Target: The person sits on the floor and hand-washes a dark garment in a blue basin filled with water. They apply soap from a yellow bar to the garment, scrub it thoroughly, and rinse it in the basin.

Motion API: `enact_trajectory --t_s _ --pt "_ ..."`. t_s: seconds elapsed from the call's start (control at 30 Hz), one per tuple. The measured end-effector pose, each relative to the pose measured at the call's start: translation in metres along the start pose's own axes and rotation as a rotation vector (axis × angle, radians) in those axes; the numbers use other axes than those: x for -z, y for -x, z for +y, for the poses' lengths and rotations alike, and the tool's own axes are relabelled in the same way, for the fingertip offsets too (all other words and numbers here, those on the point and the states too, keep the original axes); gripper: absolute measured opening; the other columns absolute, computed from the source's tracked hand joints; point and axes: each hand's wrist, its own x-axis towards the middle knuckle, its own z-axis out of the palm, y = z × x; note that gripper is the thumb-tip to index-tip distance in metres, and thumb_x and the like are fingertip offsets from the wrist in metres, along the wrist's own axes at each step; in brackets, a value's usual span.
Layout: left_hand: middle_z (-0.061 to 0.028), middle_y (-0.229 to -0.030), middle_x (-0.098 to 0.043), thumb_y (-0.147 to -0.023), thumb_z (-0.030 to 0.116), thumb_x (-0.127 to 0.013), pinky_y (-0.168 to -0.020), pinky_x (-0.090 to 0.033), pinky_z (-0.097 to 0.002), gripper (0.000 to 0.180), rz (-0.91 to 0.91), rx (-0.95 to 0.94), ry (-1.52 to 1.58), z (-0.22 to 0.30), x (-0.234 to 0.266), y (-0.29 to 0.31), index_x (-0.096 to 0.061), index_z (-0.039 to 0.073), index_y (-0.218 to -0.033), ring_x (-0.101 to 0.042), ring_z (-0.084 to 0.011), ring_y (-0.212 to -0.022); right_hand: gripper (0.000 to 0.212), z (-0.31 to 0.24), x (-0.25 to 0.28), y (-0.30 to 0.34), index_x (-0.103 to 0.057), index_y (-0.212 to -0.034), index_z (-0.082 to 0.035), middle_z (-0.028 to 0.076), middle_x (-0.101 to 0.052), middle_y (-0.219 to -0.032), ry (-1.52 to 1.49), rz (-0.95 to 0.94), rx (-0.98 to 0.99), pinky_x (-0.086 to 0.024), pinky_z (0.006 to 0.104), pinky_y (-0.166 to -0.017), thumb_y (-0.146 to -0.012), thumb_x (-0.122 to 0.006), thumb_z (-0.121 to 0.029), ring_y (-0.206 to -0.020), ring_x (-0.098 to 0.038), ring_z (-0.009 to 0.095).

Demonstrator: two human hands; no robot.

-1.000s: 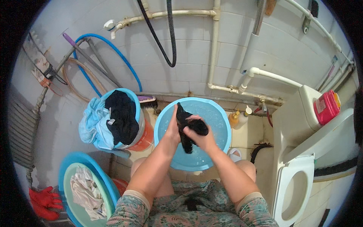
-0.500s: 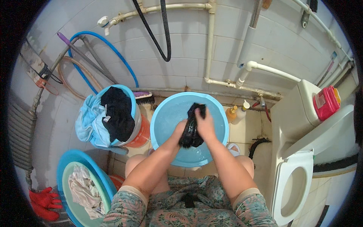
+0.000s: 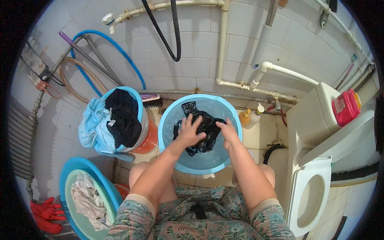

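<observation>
A light blue basin (image 3: pixel 236 136) in front of me holds water and a soaked black cloth (image 3: pixel 206 124), spread out loosely. My left hand (image 3: pixel 191 133) is over the cloth's left part with its fingers spread, slightly blurred. At the cloth's right edge, my right hand (image 3: pixel 229 133) pinches a bit of the fabric between thumb and fingers. Folds hide what kind of garment the cloth is.
Left of the basin, a bucket (image 3: pixel 149 140) is heaped with a black garment (image 3: pixel 125 118) and a light blue towel-like cloth (image 3: pixel 94 124). Nested tubs (image 3: pixel 68 176) hold pale laundry (image 3: pixel 90 202). Pump bottles (image 3: pixel 254 117) and a toilet (image 3: pixel 294 200) stand to the right.
The black cloth was bunched between both hands above the basin; now it lies spread in the water. My left hand has let go and opened, and the hands have moved apart.
</observation>
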Motion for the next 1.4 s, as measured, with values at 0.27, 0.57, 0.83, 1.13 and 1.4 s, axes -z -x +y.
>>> enact_trajectory --t_s 0.27,0.57,0.83,1.13,1.4 --pt "-0.0122 -0.148 -0.005 -0.078 0.035 -0.063 -0.095 -0.037 -0.053 0.071 -0.459 0.097 -0.386 0.022 -0.023 0.009 -0.026 0.031 -0.138 -0.018 -0.0394 -0.132 0.076 0.015 0.011 -0.016 -0.013 -0.143 -0.009 0.02 -0.024 -0.143 -0.059 -0.012 -0.01 -0.022 0.049 -0.103 -0.082 -0.056 -0.02 -0.131 -0.024 0.034" --pt "-0.0175 -0.105 -0.062 -0.07 0.008 -0.054 -0.082 -0.047 -0.0359 0.04 -0.047 0.265 0.227 0.008 -0.005 0.0 -0.06 0.004 -0.11 -0.06 -0.0305 -0.093 0.069 0.015 0.019 -0.01 -0.018 -0.142 -0.013 0.014 -0.017 -0.147 -0.14 -0.082 -0.065 -0.006 0.0475 -0.108 -0.086 -0.054 -0.028 -0.136 -0.011 0.03" --pt "-0.0099 -0.095 -0.059 -0.066 -0.002 -0.049 -0.078 -0.049 -0.0304 0.044 0.066 0.28 1.438 0.068 0.121 0.034 -0.056 0.0 -0.109 -0.058 -0.0205 -0.085 0.089 0.012 0.004 0.019 -0.014 -0.144 -0.017 0.011 -0.009 -0.148 -0.245 -0.154 -0.15 -0.008 0.0588 -0.105 -0.078 -0.057 -0.059 -0.136 -0.006 0.033" --pt "-0.0147 -0.104 -0.061 -0.071 0.012 -0.046 -0.087 -0.047 -0.0404 0.043 -0.115 0.149 1.969 0.085 0.152 0.041 -0.053 0.0 -0.112 -0.06 -0.0283 -0.094 0.092 -0.015 -0.011 0.051 -0.025 -0.14 -0.011 0.014 -0.025 -0.143 -0.697 -0.649 -0.135 -0.017 0.0591 -0.104 -0.074 -0.044 -0.073 -0.129 -0.026 0.034" --pt "-0.012 -0.123 -0.049 -0.077 0.018 -0.052 -0.094 -0.04 -0.0397 0.054 -0.21 0.201 1.743 0.05 0.094 0.029 -0.041 0.005 -0.128 -0.048 -0.0255 -0.111 0.052 -0.023 -0.002 0.02 -0.05 -0.12 -0.005 0.012 -0.053 -0.121 -0.747 -0.558 -0.047 -0.04 0.0442 -0.096 -0.085 -0.056 -0.044 -0.11 -0.051 0.03"
